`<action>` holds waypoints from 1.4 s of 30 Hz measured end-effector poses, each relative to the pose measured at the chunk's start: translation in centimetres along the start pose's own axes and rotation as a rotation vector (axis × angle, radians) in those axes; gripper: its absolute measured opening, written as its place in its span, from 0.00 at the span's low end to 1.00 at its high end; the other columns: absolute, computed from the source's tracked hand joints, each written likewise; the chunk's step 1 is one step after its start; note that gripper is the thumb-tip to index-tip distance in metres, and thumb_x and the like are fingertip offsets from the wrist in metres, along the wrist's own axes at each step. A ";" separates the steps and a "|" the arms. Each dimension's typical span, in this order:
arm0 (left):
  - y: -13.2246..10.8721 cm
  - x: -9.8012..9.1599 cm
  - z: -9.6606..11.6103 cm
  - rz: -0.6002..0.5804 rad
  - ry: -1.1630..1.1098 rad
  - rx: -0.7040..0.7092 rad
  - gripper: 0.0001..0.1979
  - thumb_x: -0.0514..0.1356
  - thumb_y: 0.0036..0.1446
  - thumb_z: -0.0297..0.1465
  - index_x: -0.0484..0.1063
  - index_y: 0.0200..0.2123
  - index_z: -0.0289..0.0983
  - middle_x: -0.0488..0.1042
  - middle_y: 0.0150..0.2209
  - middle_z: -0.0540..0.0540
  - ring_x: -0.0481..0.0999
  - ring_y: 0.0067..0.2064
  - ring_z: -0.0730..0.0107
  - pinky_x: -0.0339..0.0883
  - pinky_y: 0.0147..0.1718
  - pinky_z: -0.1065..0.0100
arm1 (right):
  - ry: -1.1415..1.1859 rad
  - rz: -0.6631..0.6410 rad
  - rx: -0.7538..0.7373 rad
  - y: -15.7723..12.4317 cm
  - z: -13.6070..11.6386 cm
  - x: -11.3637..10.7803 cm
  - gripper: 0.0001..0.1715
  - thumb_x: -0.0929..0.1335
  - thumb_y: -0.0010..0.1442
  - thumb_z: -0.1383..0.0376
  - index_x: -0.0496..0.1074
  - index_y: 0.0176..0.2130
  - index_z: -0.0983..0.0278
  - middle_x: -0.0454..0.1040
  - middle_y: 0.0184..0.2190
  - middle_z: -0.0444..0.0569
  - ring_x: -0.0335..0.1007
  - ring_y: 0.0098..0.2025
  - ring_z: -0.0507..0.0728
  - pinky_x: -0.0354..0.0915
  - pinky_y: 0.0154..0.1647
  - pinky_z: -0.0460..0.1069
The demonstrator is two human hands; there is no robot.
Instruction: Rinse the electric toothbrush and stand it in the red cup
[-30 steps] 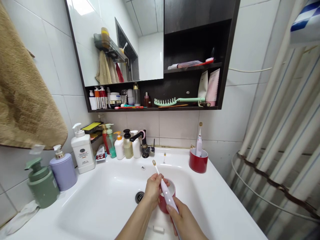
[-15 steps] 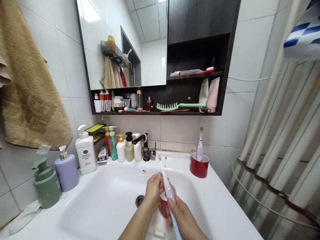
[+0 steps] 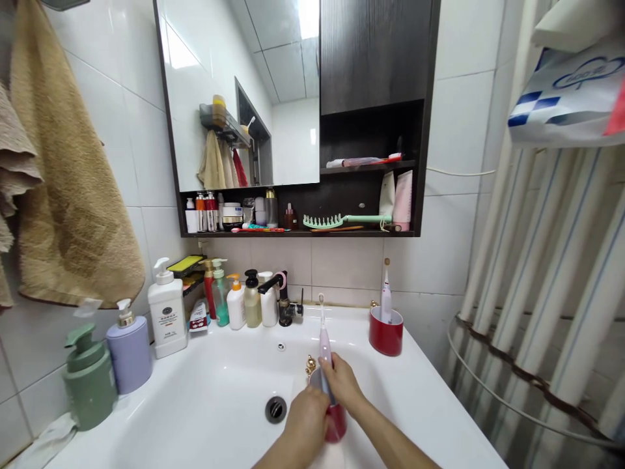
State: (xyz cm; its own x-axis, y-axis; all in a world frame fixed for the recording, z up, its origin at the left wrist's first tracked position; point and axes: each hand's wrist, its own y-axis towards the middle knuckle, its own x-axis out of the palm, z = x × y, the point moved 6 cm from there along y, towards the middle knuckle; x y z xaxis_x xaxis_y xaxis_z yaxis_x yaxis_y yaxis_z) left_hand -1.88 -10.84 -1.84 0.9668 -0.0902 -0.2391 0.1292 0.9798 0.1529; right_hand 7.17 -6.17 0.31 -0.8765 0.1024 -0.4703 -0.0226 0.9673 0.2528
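Observation:
My right hand is closed round a pale pink electric toothbrush, held upright with its brush head on top. The toothbrush's lower end is inside a red cup in the basin. Wrapped against the near left side of that cup is my left hand, its fingertips partly hidden. A gold ornament shows at the cup's far left side. On the sink's back right corner, a second red cup holds another electric toothbrush.
The white sink has a drain left of my hands. A black faucet stands behind, beside several pump bottles. Above hangs a mirror cabinet with a green hairbrush. White pipes run along the right.
My left hand has left the toothbrush's head end and gone down to the red cup. The toothbrush, in my right hand, has become upright with its lower end in the cup. The view has tilted up.

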 end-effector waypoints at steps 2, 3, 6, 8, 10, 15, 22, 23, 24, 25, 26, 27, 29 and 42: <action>0.4 0.0 0.4 0.019 0.055 0.044 0.08 0.53 0.33 0.19 0.63 0.14 0.39 0.64 0.22 0.48 0.61 0.34 0.62 0.47 0.39 0.65 | -0.031 -0.015 0.006 -0.2 0.3 0.1 0.16 0.56 0.47 0.57 0.63 0.23 0.65 0.69 0.22 0.49 0.64 0.26 0.54 0.57 0.27 0.46; 0.6 0.0 0.7 0.025 0.082 0.068 0.09 0.53 0.33 0.19 0.63 0.14 0.39 0.63 0.22 0.48 0.61 0.34 0.62 0.47 0.39 0.65 | -0.045 -0.019 0.010 0.0 0.5 0.0 0.16 0.57 0.47 0.57 0.63 0.23 0.66 0.69 0.22 0.49 0.64 0.26 0.54 0.57 0.27 0.46; 1.9 0.3 2.0 0.032 0.058 0.093 0.10 0.53 0.31 0.18 0.62 0.13 0.40 0.62 0.19 0.50 0.62 0.33 0.63 0.47 0.40 0.66 | -0.084 -0.004 0.034 1.2 0.6 -1.1 0.17 0.57 0.47 0.57 0.65 0.23 0.66 0.70 0.22 0.50 0.65 0.26 0.55 0.57 0.27 0.46; 3.2 0.6 3.4 0.036 0.056 0.126 0.10 0.53 0.31 0.18 0.61 0.12 0.40 0.62 0.18 0.51 0.62 0.34 0.63 0.47 0.41 0.66 | -0.095 0.026 0.046 2.4 0.4 -2.3 0.17 0.57 0.47 0.57 0.66 0.27 0.67 0.71 0.25 0.52 0.65 0.29 0.56 0.58 0.29 0.47; 4.8 1.0 4.8 0.049 0.089 0.164 0.10 0.53 0.31 0.18 0.61 0.13 0.39 0.61 0.18 0.51 0.62 0.34 0.62 0.47 0.41 0.64 | -0.091 0.080 0.053 3.4 0.1 -3.8 0.20 0.57 0.47 0.58 0.65 0.34 0.69 0.70 0.33 0.55 0.64 0.36 0.57 0.56 0.36 0.48; 9.3 2.4 7.5 0.083 0.192 0.237 0.10 0.53 0.33 0.18 0.60 0.12 0.39 0.61 0.19 0.48 0.62 0.37 0.61 0.48 0.41 0.62 | -0.047 0.217 0.110 4.0 0.5 -7.2 0.29 0.54 0.49 0.59 0.53 0.48 0.73 0.59 0.47 0.60 0.53 0.48 0.60 0.50 0.46 0.51; 13.6 4.6 7.6 0.106 0.255 0.235 0.10 0.52 0.34 0.18 0.58 0.12 0.38 0.64 0.22 0.46 0.62 0.39 0.59 0.49 0.41 0.60 | 0.036 0.211 0.138 4.4 1.8 -8.1 0.27 0.53 0.50 0.62 0.53 0.49 0.70 0.59 0.47 0.54 0.53 0.49 0.56 0.51 0.47 0.48; 14.0 4.8 7.4 0.107 0.266 0.235 0.11 0.51 0.35 0.18 0.57 0.11 0.38 0.64 0.22 0.46 0.62 0.39 0.58 0.49 0.41 0.60 | 0.043 0.207 0.143 4.7 2.0 -8.1 0.27 0.54 0.49 0.62 0.53 0.49 0.70 0.59 0.48 0.54 0.53 0.49 0.56 0.51 0.47 0.48; 14.4 5.1 7.3 0.107 0.277 0.235 0.11 0.51 0.36 0.18 0.57 0.11 0.37 0.64 0.23 0.45 0.62 0.39 0.58 0.49 0.41 0.59 | 0.050 0.206 0.148 4.9 2.2 -8.1 0.28 0.54 0.49 0.62 0.52 0.49 0.70 0.59 0.48 0.55 0.52 0.50 0.56 0.51 0.47 0.49; 14.8 5.3 7.1 0.108 0.287 0.237 0.11 0.50 0.36 0.18 0.57 0.11 0.37 0.65 0.23 0.45 0.62 0.39 0.58 0.49 0.41 0.59 | 0.056 0.205 0.154 5.2 2.4 -8.1 0.28 0.54 0.49 0.63 0.51 0.50 0.71 0.58 0.48 0.55 0.52 0.50 0.57 0.50 0.48 0.49; 15.1 5.5 7.0 0.108 0.295 0.240 0.11 0.49 0.37 0.18 0.57 0.11 0.37 0.65 0.24 0.44 0.62 0.39 0.58 0.49 0.41 0.59 | 0.060 0.204 0.159 5.5 2.5 -8.1 0.28 0.54 0.49 0.63 0.51 0.50 0.72 0.57 0.49 0.56 0.51 0.51 0.57 0.49 0.48 0.49; 15.4 5.7 7.0 0.108 0.302 0.245 0.11 0.49 0.37 0.17 0.57 0.12 0.37 0.65 0.24 0.44 0.62 0.40 0.58 0.49 0.41 0.60 | 0.064 0.204 0.162 5.8 2.7 -8.1 0.29 0.54 0.49 0.63 0.50 0.50 0.72 0.55 0.50 0.56 0.50 0.51 0.57 0.48 0.49 0.49; 15.6 6.1 7.0 0.105 0.311 0.262 0.10 0.48 0.37 0.17 0.59 0.14 0.37 0.65 0.25 0.44 0.62 0.40 0.59 0.48 0.42 0.61 | 0.068 0.204 0.170 6.2 3.1 -8.2 0.29 0.54 0.49 0.64 0.50 0.50 0.74 0.53 0.51 0.57 0.47 0.52 0.57 0.46 0.50 0.49; 9.1 0.6 10.1 0.173 -0.172 0.153 0.24 0.52 0.38 0.21 0.56 0.44 0.33 0.60 0.18 0.54 0.60 0.22 0.77 0.56 0.26 0.72 | 0.181 0.224 0.022 2.4 -2.5 -9.1 0.33 0.58 0.46 0.63 0.46 0.52 0.66 0.65 0.23 0.43 0.63 0.26 0.52 0.59 0.30 0.47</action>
State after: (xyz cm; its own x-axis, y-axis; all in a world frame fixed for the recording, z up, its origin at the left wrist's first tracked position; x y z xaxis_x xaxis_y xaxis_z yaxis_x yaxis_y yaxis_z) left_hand 2.07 -3.83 9.10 0.9989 0.0346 -0.0326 -0.0223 0.9461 0.3231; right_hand 13.86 -5.37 7.33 -0.9300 0.2730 -0.2459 0.1899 0.9301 0.3144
